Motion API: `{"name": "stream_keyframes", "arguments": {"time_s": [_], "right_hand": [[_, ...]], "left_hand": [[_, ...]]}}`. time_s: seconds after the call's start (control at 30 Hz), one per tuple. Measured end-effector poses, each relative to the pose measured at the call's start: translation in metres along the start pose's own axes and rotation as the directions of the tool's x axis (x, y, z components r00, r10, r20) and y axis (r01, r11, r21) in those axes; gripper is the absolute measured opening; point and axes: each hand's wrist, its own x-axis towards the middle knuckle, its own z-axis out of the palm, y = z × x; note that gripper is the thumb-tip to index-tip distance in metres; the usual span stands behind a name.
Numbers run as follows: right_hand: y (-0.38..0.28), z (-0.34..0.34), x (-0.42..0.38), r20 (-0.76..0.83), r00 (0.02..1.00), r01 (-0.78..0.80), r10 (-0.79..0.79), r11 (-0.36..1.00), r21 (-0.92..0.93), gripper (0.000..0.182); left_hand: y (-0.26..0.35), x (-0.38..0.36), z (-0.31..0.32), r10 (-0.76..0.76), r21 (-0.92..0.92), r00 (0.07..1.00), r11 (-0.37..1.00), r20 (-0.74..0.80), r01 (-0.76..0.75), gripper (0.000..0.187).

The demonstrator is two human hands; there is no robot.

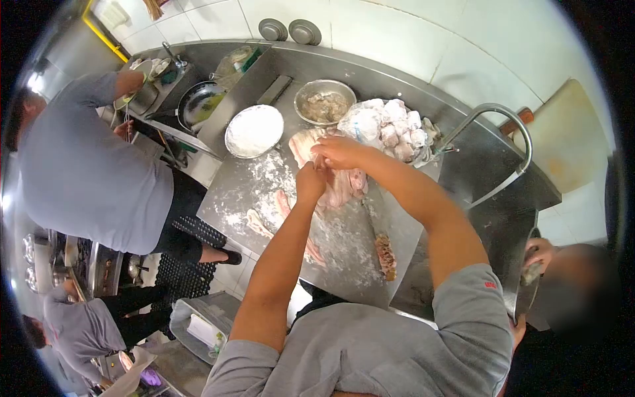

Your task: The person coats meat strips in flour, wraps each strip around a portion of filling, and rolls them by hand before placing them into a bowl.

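Note:
My left hand (311,182) and my right hand (336,153) meet over a pile of raw meat slabs (344,188) on the steel counter. Both have curled fingers pinching pale meat; the exact grip is partly hidden. Loose meat strips (259,223) lie to the left on flour-dusted metal. Beyond my hands stand a bowl of white flour (254,131) and a metal bowl with brownish wet contents (324,106). A plastic bag of whitish, lumpy pieces (390,126) rests by my right forearm. Nearer me lies a long tool with a mottled brown handle (385,257), apparently a knife.
A curved faucet (526,135) arches over the sink side at right. A cutting board (559,142) leans on the tiled wall. At left, a co-worker (92,159) stands near a wok (200,106); another person's hand (539,255) shows at right. A grey bin (198,324) stands behind left.

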Motion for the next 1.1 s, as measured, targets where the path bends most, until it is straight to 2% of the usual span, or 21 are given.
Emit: {"name": "stream_keyframes", "arguments": {"time_s": [0.1,0.13,0.2,0.3,0.33,0.4,0.47,0.53,0.63,0.67,0.77,0.83,0.9,0.97,1.0,1.03,1.1], "right_hand": [[0.002,-0.008,0.008,0.206,0.978,-0.027,0.028,1.0,-0.009,0.023],[0.001,-0.013,0.016,0.237,0.968,-0.097,0.087,0.995,0.029,0.022],[-0.004,-0.019,0.033,0.305,0.932,-0.236,0.195,0.966,0.104,0.02],[-0.013,-0.063,0.067,0.412,0.877,-0.372,0.249,0.893,0.254,0.021],[-0.009,-0.069,0.073,0.346,0.918,-0.308,0.194,0.898,0.313,0.019],[-0.001,-0.09,0.083,0.374,0.907,-0.3,0.195,0.921,0.247,0.02],[0.001,-0.11,0.09,0.408,0.89,-0.3,0.201,0.934,0.195,0.022],[0.004,-0.125,0.093,0.448,0.867,-0.315,0.217,0.936,0.156,0.023],[0.005,-0.146,0.091,0.388,0.887,-0.363,0.249,0.896,0.256,0.027],[-0.015,-0.166,0.092,0.517,0.768,-0.583,0.378,0.747,0.32,0.023],[-0.026,-0.158,0.067,0.528,0.787,-0.552,0.321,0.749,0.367,0.024],[-0.062,-0.148,0.04,0.571,0.713,-0.693,0.407,0.531,0.487,0.024],[-0.112,-0.1,-0.008,0.652,0.61,-0.781,0.45,0.203,0.59,0.024],[-0.156,-0.083,-0.025,0.693,0.567,-0.77,0.445,-0.011,0.638,0.021],[-0.165,-0.063,-0.042,0.694,0.593,-0.74,0.409,-0.063,0.67,0.02],[-0.171,-0.041,-0.057,0.689,0.622,-0.706,0.373,-0.115,0.699,0.018],[-0.192,-0.024,-0.07,0.693,0.576,-0.746,0.433,-0.068,0.663,0.017]], "left_hand": [[-0.008,0.001,-0.009,-0.146,-0.234,0.968,0.953,0.203,0.193,0.022],[-0.007,0.002,-0.012,-0.187,-0.445,0.951,0.849,0.248,0.283,0.02],[-0.009,0.0,-0.018,-0.23,-0.761,0.905,0.49,0.357,0.425,0.016],[0.002,-0.001,-0.055,-0.14,-0.809,0.918,0.437,0.372,0.394,0.02],[0.022,-0.008,-0.077,-0.147,-0.797,0.923,0.467,0.356,0.382,0.018],[0.013,-0.003,-0.091,-0.065,-0.692,0.937,0.657,0.344,0.3,0.018],[0.001,0.003,-0.104,0.022,-0.581,0.939,0.791,0.342,0.193,0.02],[0.002,0.008,-0.124,0.015,-0.529,0.917,0.82,0.399,0.217,0.022],[0.014,0.014,-0.164,0.02,-0.457,0.888,0.863,0.459,0.216,0.028],[0.027,0.009,-0.183,0.004,-0.442,0.891,0.869,0.454,0.222,0.029],[0.009,0.021,-0.204,0.008,-0.392,0.842,0.888,0.539,0.242,0.032],[0.005,0.024,-0.216,0.018,-0.304,0.788,0.928,0.615,0.216,0.026],[-0.003,0.025,-0.218,0.05,-0.05,0.716,0.999,0.697,-0.021,0.025],[-0.013,0.024,-0.207,0.135,0.004,0.649,0.978,0.749,-0.208,0.026],[-0.016,0.022,-0.203,0.169,0.028,0.607,0.953,0.777,-0.301,0.026],[-0.014,0.019,-0.201,0.171,0.046,0.595,0.942,0.786,-0.332,0.027],[-0.009,0.01,-0.196,0.172,0.078,0.566,0.918,0.806,-0.389,0.029]]}}
